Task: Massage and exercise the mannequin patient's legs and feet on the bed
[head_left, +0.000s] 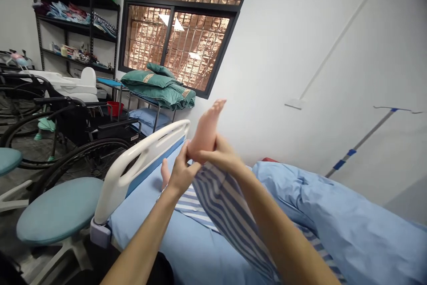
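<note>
The trousers (218, 196) have stripes of blue and white. The sheet (196, 254) and the quilt (333, 205) are light blue. The footboard (115, 170) is white with blue. The folded bedding (163, 94) is green; its patterned bands (147, 78) are, it seems, golden.

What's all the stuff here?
raised foot: one, bare, centre
lower foot: one, bare, on bed
trousers: one pair, striped blue, centre
bed: one, white and blue, centre
blanket: one, blue, right
stools: two, teal, left
wheelchairs: at least two, black, left
shelf: one, black, back left
bedding pile: one, green, by window
bucket: one, red, left
window: one, black frame, back
pole: one, grey, right
left hand, right hand: one each, bare, on raised foot
</note>
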`<control>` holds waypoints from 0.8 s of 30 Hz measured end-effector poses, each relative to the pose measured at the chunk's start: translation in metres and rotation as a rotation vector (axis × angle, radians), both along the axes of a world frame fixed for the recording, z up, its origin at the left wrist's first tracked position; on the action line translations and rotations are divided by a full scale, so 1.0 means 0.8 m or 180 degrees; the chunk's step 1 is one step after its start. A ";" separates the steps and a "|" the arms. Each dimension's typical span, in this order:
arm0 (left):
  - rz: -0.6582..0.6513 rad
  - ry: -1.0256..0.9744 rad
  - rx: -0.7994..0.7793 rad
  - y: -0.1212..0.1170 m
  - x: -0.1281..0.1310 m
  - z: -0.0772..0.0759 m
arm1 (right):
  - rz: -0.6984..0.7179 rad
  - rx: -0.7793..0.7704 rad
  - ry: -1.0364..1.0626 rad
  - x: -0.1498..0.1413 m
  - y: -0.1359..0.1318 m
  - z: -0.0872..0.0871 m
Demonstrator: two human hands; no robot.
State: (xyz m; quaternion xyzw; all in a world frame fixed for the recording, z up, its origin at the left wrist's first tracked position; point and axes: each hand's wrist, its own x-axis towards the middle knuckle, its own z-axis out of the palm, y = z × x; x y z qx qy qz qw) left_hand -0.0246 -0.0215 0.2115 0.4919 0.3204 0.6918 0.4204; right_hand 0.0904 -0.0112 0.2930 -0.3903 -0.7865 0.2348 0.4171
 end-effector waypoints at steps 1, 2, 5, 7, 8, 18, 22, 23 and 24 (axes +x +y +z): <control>-0.0110 0.0057 0.0176 -0.003 0.007 0.016 | 0.0068 0.0023 0.0019 0.009 -0.008 0.017; -0.0208 0.0094 0.0314 -0.005 0.011 0.028 | 0.0066 0.0052 0.0015 0.016 -0.015 0.029; -0.0376 0.0157 0.0423 -0.008 0.014 0.041 | -0.0055 0.0184 0.0067 0.021 -0.023 0.039; -0.0396 0.0189 0.0293 -0.009 0.004 0.034 | -0.0005 0.0197 0.0064 0.013 -0.018 0.024; -0.0377 0.0220 0.0182 -0.010 -0.004 0.026 | 0.0011 0.0197 0.0050 0.006 -0.013 0.011; -0.0148 0.0078 -0.1170 -0.001 -0.081 -0.171 | -0.0561 -0.0205 -0.0904 -0.095 0.025 -0.207; -0.0085 -0.0529 -0.1775 0.014 -0.081 -0.277 | -0.0590 -0.0452 -0.1336 -0.117 0.034 -0.291; -0.0079 -0.0658 -0.1964 0.015 -0.080 -0.299 | -0.0638 -0.0502 -0.1488 -0.121 0.036 -0.310; -0.0042 -0.0780 -0.2126 0.016 -0.078 -0.319 | -0.0667 -0.0543 -0.1622 -0.124 0.037 -0.327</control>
